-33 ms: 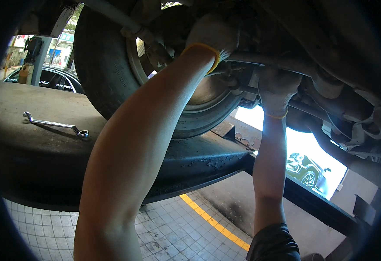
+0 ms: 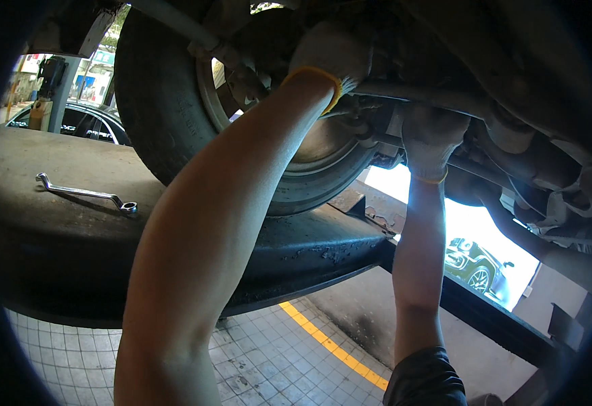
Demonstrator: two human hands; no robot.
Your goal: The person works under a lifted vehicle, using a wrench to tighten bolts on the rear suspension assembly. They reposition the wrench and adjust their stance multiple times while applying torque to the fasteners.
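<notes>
Both my arms reach up into the dark underside of a raised vehicle, in white knitted gloves. My left hand (image 2: 333, 51), in a glove with a yellow cuff, is up beside the inner side of the wheel, just above a metal rod (image 2: 418, 95). Its fingers are lost in shadow. Lower and to the right, my right hand (image 2: 435, 139) is raised under that rod, close to the suspension parts; its fingers are also too dark to make out. A tire (image 2: 174, 108) stands left of my hands, partly covered by my left forearm.
A shiny double-ended ring wrench (image 2: 83, 193) lies on the lift platform (image 2: 59, 155) at left. Dark pipes and arms (image 2: 533, 162) hang at right. Below are a tiled floor (image 2: 262, 352) with a yellow stripe and a bright panel picturing a car (image 2: 482, 264). A parked car (image 2: 79, 125) stands beyond.
</notes>
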